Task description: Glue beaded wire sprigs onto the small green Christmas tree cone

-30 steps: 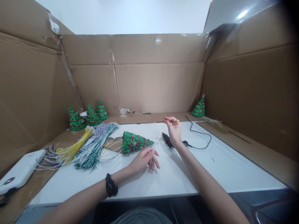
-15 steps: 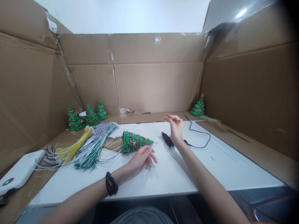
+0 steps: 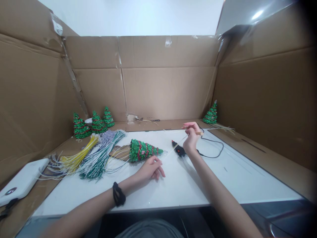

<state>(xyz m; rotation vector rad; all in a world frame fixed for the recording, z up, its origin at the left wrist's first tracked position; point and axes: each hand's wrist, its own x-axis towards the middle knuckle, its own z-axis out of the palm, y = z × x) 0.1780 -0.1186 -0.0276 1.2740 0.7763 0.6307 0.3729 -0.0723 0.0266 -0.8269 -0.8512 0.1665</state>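
Note:
My left hand (image 3: 152, 168) is low over the white board, thumb and index finger pinched on one end of a thin pale wire (image 3: 172, 150). The wire runs up to my right hand (image 3: 192, 137), whose closed fingers grip its other end along with a tool with a short wooden handle (image 3: 199, 133); the tool's working end is hidden. Beside my left hand, a green beaded Christmas tree (image 3: 142, 151) with red garlands lies on its side, wires trailing from its base. A black glue gun (image 3: 180, 150) with a red tip rests below the wire, near my right wrist.
Yellow wires (image 3: 81, 153), green-and-white wires (image 3: 99, 158) and a white device (image 3: 21, 181) lie at left. Several small trees (image 3: 99, 122) stand behind them; another tree (image 3: 210, 114) stands back right. A black cord (image 3: 218, 145) curls at right. Cardboard walls (image 3: 168, 92) enclose the board.
My right hand has moved right and slightly down, and the wire slopes less steeply across the glue gun. My left hand has shifted slightly left.

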